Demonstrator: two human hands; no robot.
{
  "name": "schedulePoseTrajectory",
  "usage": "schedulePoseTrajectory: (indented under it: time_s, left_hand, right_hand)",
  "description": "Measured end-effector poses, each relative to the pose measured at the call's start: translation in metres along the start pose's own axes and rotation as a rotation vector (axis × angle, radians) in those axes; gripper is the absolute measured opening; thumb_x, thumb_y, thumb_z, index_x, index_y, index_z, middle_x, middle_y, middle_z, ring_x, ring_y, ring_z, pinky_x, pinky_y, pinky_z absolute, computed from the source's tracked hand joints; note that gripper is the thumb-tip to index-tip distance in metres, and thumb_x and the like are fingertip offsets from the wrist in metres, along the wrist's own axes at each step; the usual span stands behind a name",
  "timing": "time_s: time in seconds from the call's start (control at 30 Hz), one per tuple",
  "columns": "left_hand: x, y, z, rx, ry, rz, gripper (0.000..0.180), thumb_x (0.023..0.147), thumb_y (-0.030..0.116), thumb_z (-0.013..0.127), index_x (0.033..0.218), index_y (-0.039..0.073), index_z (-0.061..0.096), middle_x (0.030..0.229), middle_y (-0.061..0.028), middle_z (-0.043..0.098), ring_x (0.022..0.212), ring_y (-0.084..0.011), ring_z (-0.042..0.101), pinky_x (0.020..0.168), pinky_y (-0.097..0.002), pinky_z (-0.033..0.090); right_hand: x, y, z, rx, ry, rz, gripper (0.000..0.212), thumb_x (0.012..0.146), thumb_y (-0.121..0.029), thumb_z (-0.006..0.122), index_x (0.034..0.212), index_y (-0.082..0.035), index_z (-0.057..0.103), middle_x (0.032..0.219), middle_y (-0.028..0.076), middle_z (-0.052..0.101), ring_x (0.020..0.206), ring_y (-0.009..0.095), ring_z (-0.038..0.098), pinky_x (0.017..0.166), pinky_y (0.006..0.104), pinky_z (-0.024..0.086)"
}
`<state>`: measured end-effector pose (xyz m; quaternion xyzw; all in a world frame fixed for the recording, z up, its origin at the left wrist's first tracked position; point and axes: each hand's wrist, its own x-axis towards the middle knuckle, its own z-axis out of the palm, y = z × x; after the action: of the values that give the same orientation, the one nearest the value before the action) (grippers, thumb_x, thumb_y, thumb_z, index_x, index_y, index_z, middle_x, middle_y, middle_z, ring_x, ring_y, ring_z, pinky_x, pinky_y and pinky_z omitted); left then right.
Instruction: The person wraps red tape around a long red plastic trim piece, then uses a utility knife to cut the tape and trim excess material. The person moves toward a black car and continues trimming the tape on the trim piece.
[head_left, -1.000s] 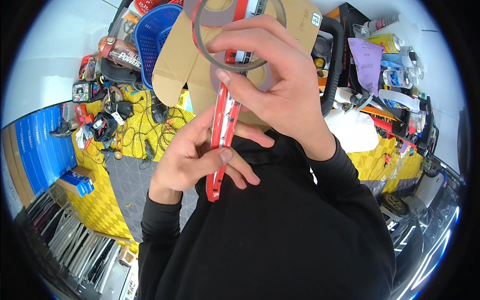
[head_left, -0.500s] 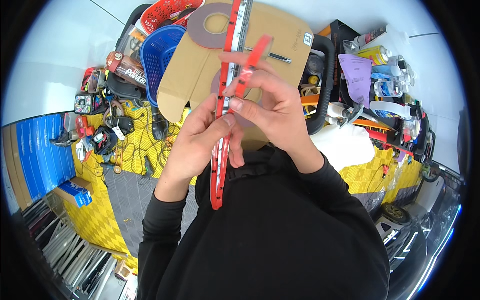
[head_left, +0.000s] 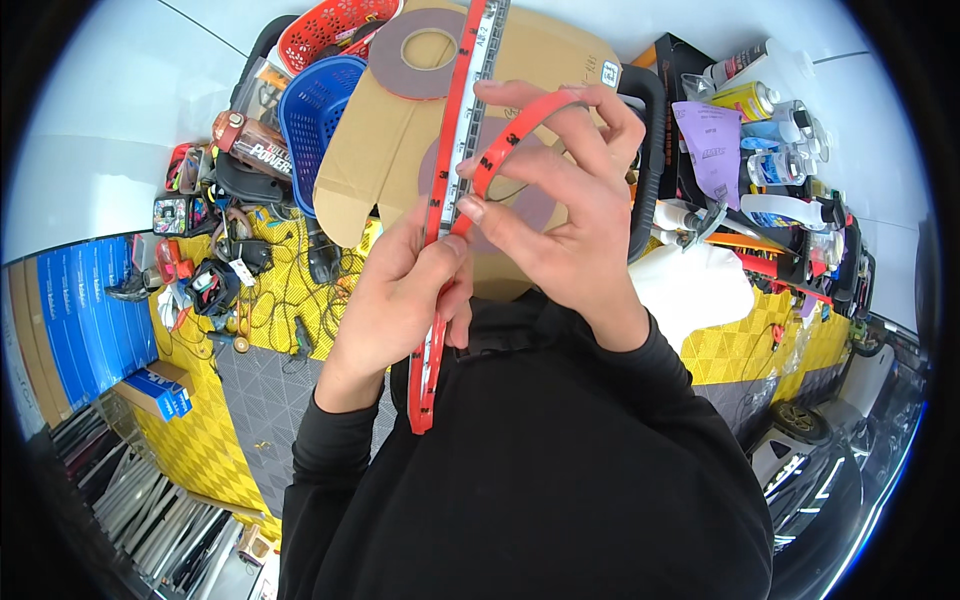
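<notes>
A long narrow trim strip (head_left: pixel 462 135), white and metallic with red-lined tape along its edge, runs upright in front of me. Its lower end, edged in red, reaches down over my black top. My left hand (head_left: pixel 395 295) is closed around the strip below its middle, thumb on top. Just above it, my right hand (head_left: pixel 580 215) pinches a length of red tape (head_left: pixel 510 142) between thumb and index finger beside the strip. The tape's free part curves up across the other fingers, which are spread. The hands nearly touch.
Behind the strip lies a cardboard sheet (head_left: pixel 350 165) with a large tape roll (head_left: pixel 388 72); another roll (head_left: pixel 533 207) is partly covered by my right hand. Blue (head_left: pixel 308 90) and red (head_left: pixel 305 45) baskets stand left. Bottles (head_left: pixel 778 170) line the right side. Cables (head_left: pixel 285 285) litter the yellow floor.
My right hand has turned and spread its fingers, and the red tape now arcs over them instead of standing up. The strip's lower end has shifted slightly down and left.
</notes>
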<state>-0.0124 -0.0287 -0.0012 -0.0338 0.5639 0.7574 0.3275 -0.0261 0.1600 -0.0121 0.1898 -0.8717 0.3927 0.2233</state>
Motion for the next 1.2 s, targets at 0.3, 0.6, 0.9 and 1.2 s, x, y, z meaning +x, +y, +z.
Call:
schedulePoseTrajectory:
  time_s: [0.3, 0.6, 0.9, 1.2]
  left_hand:
    - [0.005, -0.010, 0.003, 0.098, 0.051, -0.028, 0.011, 0.105, 0.010, 0.046, 0.108, 0.000, 0.050, 0.063, -0.0045, 0.050, 0.041, -0.0123, 0.046, 0.039, -0.0280, 0.046]
    - [-0.006, 0.001, 0.002, 0.037, -0.051, -0.103, 0.014, 0.106, 0.014, 0.046, 0.100, 0.001, 0.049, 0.055, -0.0046, 0.047, 0.032, -0.0137, 0.042, 0.035, -0.0259, 0.042]
    - [-0.014, -0.002, -0.002, 0.058, -0.056, -0.118, 0.017, 0.109, 0.016, 0.045, 0.103, 0.001, 0.050, 0.056, -0.0040, 0.051, 0.036, -0.0125, 0.046, 0.038, -0.0255, 0.044]
    - [-0.018, -0.002, 0.001, 0.030, -0.035, -0.104, 0.016, 0.109, 0.014, 0.044, 0.102, 0.001, 0.051, 0.058, -0.0034, 0.051, 0.039, -0.0108, 0.045, 0.039, -0.0255, 0.046]
  right_hand:
    - [-0.004, 0.009, 0.010, 0.229, 0.070, 0.178, 0.020, 0.078, -0.010, 0.080, 0.096, -0.012, 0.071, 0.160, 0.014, 0.050, 0.158, 0.037, 0.016, 0.126, 0.0516, 0.013]
    - [0.034, -0.001, -0.024, 0.079, 0.001, -0.008, 0.018, 0.080, -0.009, 0.079, 0.095, -0.011, 0.069, 0.162, 0.016, 0.044, 0.152, 0.044, 0.022, 0.124, 0.0553, 0.013]
    - [0.036, 0.010, -0.010, -0.005, -0.038, -0.149, 0.019, 0.079, -0.007, 0.079, 0.093, -0.011, 0.066, 0.162, 0.014, 0.047, 0.152, 0.042, 0.023, 0.123, 0.0553, 0.016]
    - [0.029, 0.019, 0.001, 0.043, 0.018, -0.143, 0.023, 0.073, 0.000, 0.068, 0.094, -0.008, 0.066, 0.155, 0.009, 0.054, 0.147, 0.045, 0.031, 0.119, 0.0573, 0.023]
